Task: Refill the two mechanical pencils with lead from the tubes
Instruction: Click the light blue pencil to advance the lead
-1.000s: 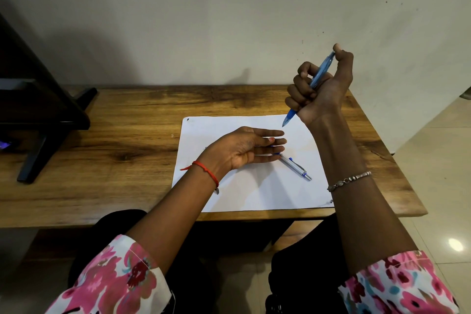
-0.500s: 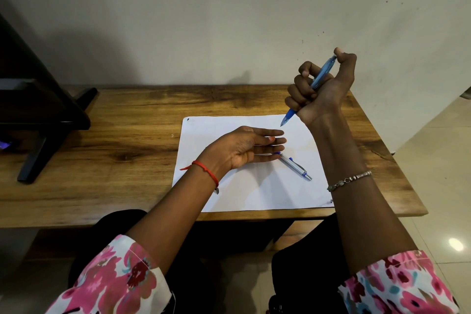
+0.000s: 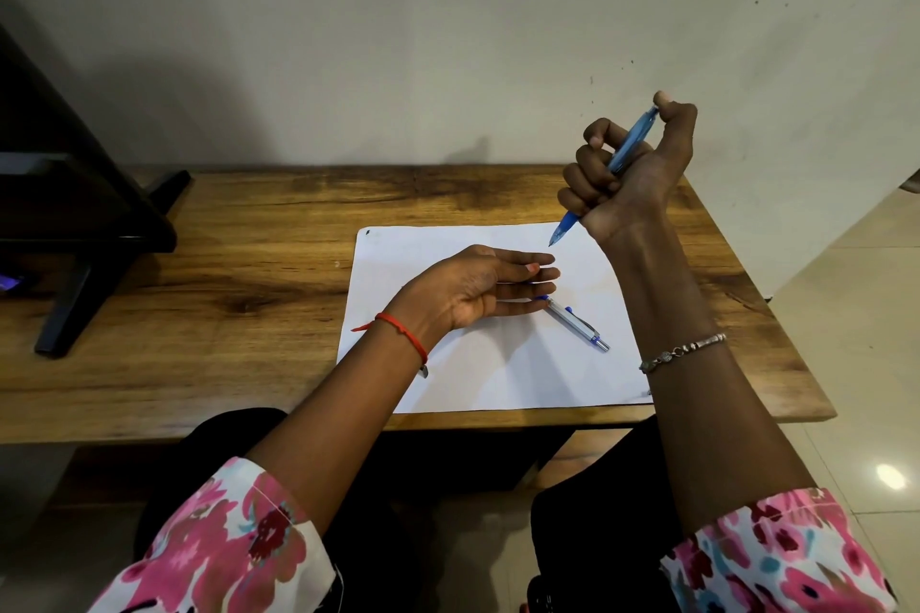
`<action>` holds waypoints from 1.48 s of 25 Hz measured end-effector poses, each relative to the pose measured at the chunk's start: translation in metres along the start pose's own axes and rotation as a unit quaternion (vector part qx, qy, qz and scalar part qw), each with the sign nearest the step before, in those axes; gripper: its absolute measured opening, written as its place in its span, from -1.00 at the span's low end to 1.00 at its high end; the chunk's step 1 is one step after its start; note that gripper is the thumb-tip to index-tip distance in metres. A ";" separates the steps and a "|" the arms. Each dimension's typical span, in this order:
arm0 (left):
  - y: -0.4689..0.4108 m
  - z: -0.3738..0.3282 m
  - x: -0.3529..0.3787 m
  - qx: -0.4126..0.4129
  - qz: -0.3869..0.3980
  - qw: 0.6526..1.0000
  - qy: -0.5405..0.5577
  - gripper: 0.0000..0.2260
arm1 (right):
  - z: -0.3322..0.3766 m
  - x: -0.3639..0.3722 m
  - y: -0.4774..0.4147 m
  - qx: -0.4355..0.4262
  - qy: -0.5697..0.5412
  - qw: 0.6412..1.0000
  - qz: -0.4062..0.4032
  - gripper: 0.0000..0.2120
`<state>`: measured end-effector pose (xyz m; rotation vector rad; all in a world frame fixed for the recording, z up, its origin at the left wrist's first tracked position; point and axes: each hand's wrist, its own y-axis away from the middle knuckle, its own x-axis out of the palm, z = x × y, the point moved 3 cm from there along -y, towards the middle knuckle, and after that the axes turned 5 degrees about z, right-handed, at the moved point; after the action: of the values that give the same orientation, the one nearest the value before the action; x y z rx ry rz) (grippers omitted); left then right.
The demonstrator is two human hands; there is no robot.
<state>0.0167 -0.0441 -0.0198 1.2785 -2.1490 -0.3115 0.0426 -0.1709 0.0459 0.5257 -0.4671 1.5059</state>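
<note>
My right hand [image 3: 630, 169] is raised above the desk's right side and grips a light blue mechanical pencil [image 3: 628, 144] in a fist, tip pointing down-left, thumb on its top end. My left hand [image 3: 478, 286] rests on the white paper sheet [image 3: 498, 363] with straight fingers pointing right, palm turned up, holding nothing I can see. A silver and blue mechanical pencil [image 3: 577, 324] lies on the paper just past the left fingertips. No lead tube is visible.
The wooden desk [image 3: 224, 294] stands against a plain wall. A black stand [image 3: 84, 234] occupies its left end. Tiled floor shows to the right of the desk.
My right thumb shifted slightly on the blue pencil's top end, and the pencil tip dipped a little. The left hand stayed still.
</note>
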 end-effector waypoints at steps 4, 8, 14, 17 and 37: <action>0.000 0.000 0.000 -0.003 -0.003 1.000 0.000 -0.85 | 0.000 0.000 0.000 -0.003 0.000 1.000 -0.003 -0.42; 0.000 -0.001 0.000 -0.003 -0.005 1.000 -0.003 -0.85 | 0.000 0.000 0.000 -0.004 0.005 1.000 -0.001 -0.43; -0.001 0.000 0.000 -0.001 -0.001 1.000 -0.001 -0.85 | 0.000 -0.002 -0.001 -0.010 0.002 1.000 -0.007 -0.42; -0.001 0.000 0.000 -0.001 0.004 1.000 0.001 -0.85 | 0.000 -0.002 -0.001 -0.010 -0.007 1.000 -0.010 -0.42; -0.001 -0.013 0.005 0.163 -0.012 0.976 0.143 -0.89 | -0.021 -0.007 -0.011 -0.048 -0.232 0.971 0.024 -0.43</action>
<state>0.0238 -0.0472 -0.0086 1.4298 -1.9903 0.2171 0.0532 -0.1638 0.0241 0.7982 -0.9167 1.3946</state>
